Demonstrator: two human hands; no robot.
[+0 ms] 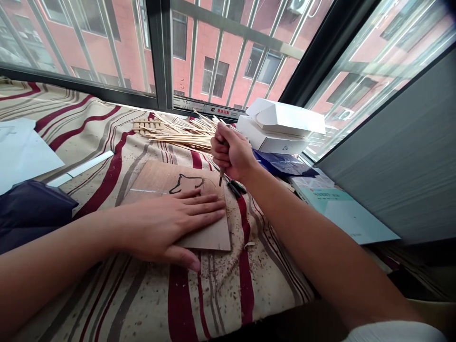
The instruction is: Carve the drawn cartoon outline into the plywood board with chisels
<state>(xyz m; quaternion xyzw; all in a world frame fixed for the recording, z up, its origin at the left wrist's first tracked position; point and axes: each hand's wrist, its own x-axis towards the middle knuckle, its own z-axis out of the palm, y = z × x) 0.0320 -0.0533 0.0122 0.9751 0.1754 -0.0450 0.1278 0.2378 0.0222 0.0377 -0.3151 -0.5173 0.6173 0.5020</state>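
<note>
Wood panel (153, 178) w/ cat outline (185, 184): left hand (167, 228) pinning it, right hand (230, 154) gripping carving tool (221, 178)
Left is lying flat & open on panel, fingers spread, prob. to stop it sliding on striped cloth (221, 294). Right is closing in tight fist on tool, tip just past panel's far edge, contact unclear. Wood sticks (181, 135) are lying beyond panel, black-handled cutters (235, 187) just right of it.

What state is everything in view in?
Left hand: flat on the wooden board, fingers spread.
Right hand: clenched around the carving tool.
Carving tool: held tip down.
Wooden board: lying flat, dark cat-shaped outline on it.
Wooden sticks: loose pile.
White ZTE box: under another white box.
Wood shavings: scattered on striped cloth.
</note>
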